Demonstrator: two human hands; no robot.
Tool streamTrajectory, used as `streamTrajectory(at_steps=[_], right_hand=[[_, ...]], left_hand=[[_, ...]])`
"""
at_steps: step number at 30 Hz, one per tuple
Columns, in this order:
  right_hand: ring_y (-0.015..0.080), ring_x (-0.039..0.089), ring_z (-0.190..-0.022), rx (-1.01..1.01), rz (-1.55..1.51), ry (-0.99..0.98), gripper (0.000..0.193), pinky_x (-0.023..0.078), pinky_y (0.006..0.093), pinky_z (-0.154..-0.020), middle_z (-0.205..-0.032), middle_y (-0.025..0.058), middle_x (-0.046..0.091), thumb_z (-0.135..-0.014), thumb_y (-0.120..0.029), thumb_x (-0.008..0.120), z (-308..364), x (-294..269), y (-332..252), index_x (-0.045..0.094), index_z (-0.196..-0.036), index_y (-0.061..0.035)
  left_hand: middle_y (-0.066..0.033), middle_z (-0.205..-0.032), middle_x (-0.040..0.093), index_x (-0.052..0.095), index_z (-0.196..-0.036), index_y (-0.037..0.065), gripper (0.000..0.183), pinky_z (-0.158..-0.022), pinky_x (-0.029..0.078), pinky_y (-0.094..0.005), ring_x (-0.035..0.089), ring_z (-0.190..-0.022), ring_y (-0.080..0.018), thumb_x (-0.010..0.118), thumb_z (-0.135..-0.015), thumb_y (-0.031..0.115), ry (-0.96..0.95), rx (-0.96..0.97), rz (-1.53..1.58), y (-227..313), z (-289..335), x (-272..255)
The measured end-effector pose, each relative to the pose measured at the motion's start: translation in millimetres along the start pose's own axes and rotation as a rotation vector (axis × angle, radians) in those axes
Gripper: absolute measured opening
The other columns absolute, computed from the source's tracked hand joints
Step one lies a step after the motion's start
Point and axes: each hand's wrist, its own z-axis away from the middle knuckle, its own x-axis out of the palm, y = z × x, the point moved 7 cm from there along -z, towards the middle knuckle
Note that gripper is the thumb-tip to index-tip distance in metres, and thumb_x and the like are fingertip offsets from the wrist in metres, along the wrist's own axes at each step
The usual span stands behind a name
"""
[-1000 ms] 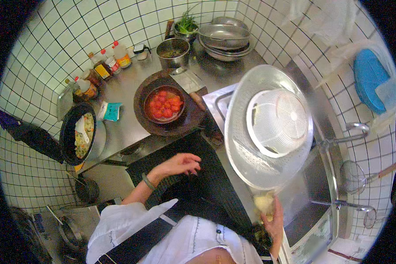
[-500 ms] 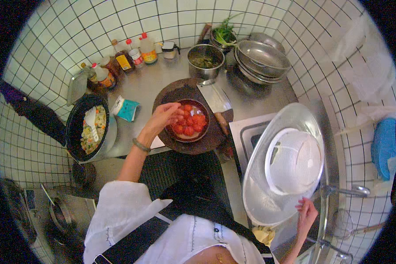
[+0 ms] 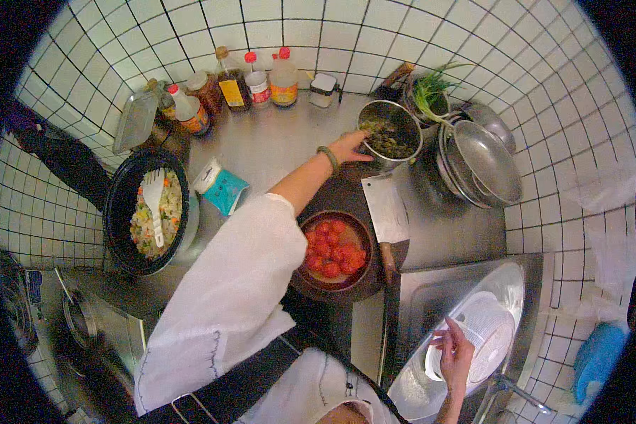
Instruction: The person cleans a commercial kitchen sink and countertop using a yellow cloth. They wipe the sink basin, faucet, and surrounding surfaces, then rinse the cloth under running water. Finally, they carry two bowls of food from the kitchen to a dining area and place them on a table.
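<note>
My left hand [image 3: 348,148] reaches to the left side of a metal pot [image 3: 414,150] holding dark cooked greens. Its thumb and fingers are spread at the rim; whether they press on it is hard to see. Nearer to me, a brown bowl of red tomatoes [image 3: 334,251] rests on a round dark board [image 3: 353,198], partly hidden by my sleeve. A cleaver [image 3: 385,208] lies just right of the bowl. At lower right my right hand [image 3: 456,353], fingers apart and empty, hovers over a metal basin [image 3: 417,392] with a white strainer [image 3: 489,332] inside.
A black pot of fried rice [image 3: 148,219] with a white spatula stands left, beside a teal packet [image 3: 222,187]. Several sauce bottles [image 3: 233,92] line the back wall. Stacked metal bowls [image 3: 484,159] and green onions [image 3: 431,88] are at the back right. A tap [image 3: 523,396] juts near the basin.
My left hand has moved from above the tomatoes forward to the pot of greens. The basin and strainer sit lower over the sink, and my right hand has left the basin's rim. My view has shifted.
</note>
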Motion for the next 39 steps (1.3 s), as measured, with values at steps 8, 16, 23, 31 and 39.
streamTrajectory(at_steps=[8,16,23,31,39], right_hand=[[0.0166,0.066,-0.066,0.050,0.056,-0.061,0.030,0.051,0.0256,-0.058,-0.085,0.0135,0.067,-0.094,-0.009,0.045,-44,28,-28,0.053,-0.121,0.0009],[0.0209,0.065,-0.063,-0.145,0.234,-0.156,0.035,0.052,0.0310,-0.062,-0.081,0.0127,0.067,-0.086,-0.001,0.049,-101,43,-60,0.054,-0.121,-0.0032],[0.0269,0.062,-0.063,-0.290,0.267,-0.344,0.036,0.049,0.0350,-0.060,-0.079,0.0157,0.063,-0.082,-0.003,0.052,-183,88,-95,0.055,-0.118,-0.0035],[0.0203,0.065,-0.071,-0.092,0.269,-0.377,0.041,0.052,0.0331,-0.061,-0.083,0.0118,0.065,-0.086,-0.007,0.051,-222,91,-46,0.046,-0.127,-0.0067],[0.0361,0.060,-0.098,0.430,-0.901,0.059,0.081,0.056,0.0422,-0.071,-0.125,0.0236,0.047,-0.086,-0.051,0.053,-243,-11,18,0.011,-0.142,-0.0108]], left_hand=[[-0.0060,-0.081,0.060,0.056,-0.084,0.004,0.033,-0.061,0.051,-0.0372,0.059,-0.073,-0.0217,0.077,-0.070,0.025,-0.028,-0.201,0.571,2,-8,15],[-0.0171,-0.100,0.060,0.058,-0.092,-0.004,0.016,-0.084,0.053,-0.0501,0.060,-0.096,-0.0338,0.052,-0.082,0.006,0.193,-0.187,0.636,65,77,-74],[-0.0262,-0.119,0.050,0.040,-0.116,-0.017,0.040,-0.085,0.052,-0.0546,0.054,-0.106,-0.0415,0.040,-0.078,-0.004,0.663,-0.142,0.555,102,198,-147],[-0.0273,-0.123,0.045,0.041,-0.116,-0.015,0.040,-0.091,0.047,-0.0577,0.049,-0.111,-0.0426,0.042,-0.076,-0.006,0.747,-0.134,0.264,48,274,-214],[-0.0213,-0.124,0.047,0.039,-0.123,-0.009,0.044,-0.095,0.046,-0.0514,0.049,-0.113,-0.0360,0.050,-0.082,-0.001,0.711,0.074,-0.339,38,282,-235]])
